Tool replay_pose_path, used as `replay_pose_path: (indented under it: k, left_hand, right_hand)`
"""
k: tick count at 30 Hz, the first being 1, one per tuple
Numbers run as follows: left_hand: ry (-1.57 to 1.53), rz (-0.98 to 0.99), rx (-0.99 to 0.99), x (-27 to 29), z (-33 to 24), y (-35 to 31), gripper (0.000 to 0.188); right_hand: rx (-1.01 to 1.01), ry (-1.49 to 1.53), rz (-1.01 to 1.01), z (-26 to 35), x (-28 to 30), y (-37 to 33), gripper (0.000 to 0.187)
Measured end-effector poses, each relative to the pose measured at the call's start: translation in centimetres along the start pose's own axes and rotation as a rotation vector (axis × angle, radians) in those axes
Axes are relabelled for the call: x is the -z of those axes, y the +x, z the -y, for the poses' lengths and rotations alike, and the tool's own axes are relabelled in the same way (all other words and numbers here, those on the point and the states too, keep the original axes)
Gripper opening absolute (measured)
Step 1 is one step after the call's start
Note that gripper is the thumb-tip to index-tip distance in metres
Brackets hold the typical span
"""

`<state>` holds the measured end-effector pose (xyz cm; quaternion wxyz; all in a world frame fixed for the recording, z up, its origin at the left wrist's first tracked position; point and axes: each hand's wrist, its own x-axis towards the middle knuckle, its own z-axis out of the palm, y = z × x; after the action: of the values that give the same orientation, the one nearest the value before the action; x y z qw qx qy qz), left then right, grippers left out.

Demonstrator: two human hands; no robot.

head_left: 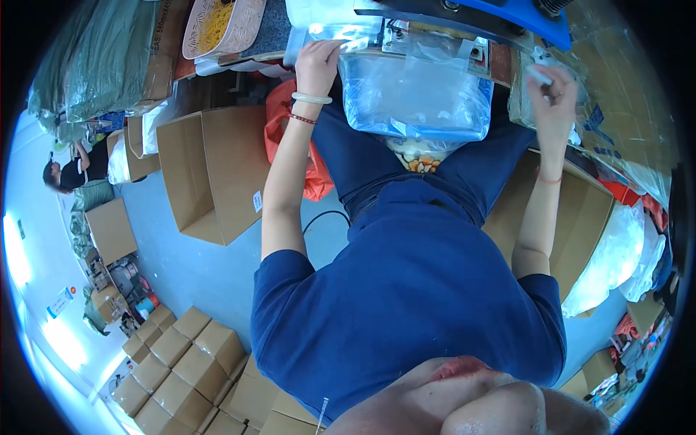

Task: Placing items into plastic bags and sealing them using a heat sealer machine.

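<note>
My left hand (319, 64), with a pale bangle at its wrist, is closed at the table's edge, its fingertips pinching the edge of a clear plastic bag (354, 45). A thick stack of clear, bluish plastic bags (417, 94) hangs over the table's front edge above my lap, between my two hands. Off to the right, my right hand (554, 90) is raised with curled fingers. Something small and whitish shows at its fingertips, too blurred to name. Beyond the stack sits a metal plate (395, 38) under a machine with a blue arm (533, 22).
A white basket (235, 29) of yellow bands stands at the back left. Open cardboard boxes flank me, one left (217, 174) and one right (540, 210). Wrapped bundles (109, 58) rise at the far left. Stacked cartons (181, 370) stand behind me; another person (80, 170) is far left.
</note>
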<state>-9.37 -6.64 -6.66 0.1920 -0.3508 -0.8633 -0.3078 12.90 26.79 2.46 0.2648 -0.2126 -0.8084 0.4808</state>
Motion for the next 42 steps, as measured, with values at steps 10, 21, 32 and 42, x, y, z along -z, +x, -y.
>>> replay_pose_path:
  k: [10, 21, 32, 42]
  left_hand:
    - [-0.888, 0.227, 0.546, 4.7, -10.7, 0.7, 0.02]
    - [-1.209, 0.863, 0.603, 2.1, -11.4, 0.8, 0.026]
    - [-1.496, 0.87, 0.851, -1.6, -11.1, 1.3, 0.024]
    - [-1.642, 0.523, 1.074, -4.7, -11.5, 2.1, 0.024]
  right_hand:
    - [0.076, 0.159, 0.318, 6.8, -5.1, -2.8, 0.023]
    - [0.354, -0.21, 0.756, 6.5, -4.7, 2.5, 0.028]
    - [0.093, -0.194, 0.627, 2.2, -4.9, 3.8, 0.03]
    - [0.256, -1.124, 0.092, -5.3, 0.9, 2.8, 0.021]
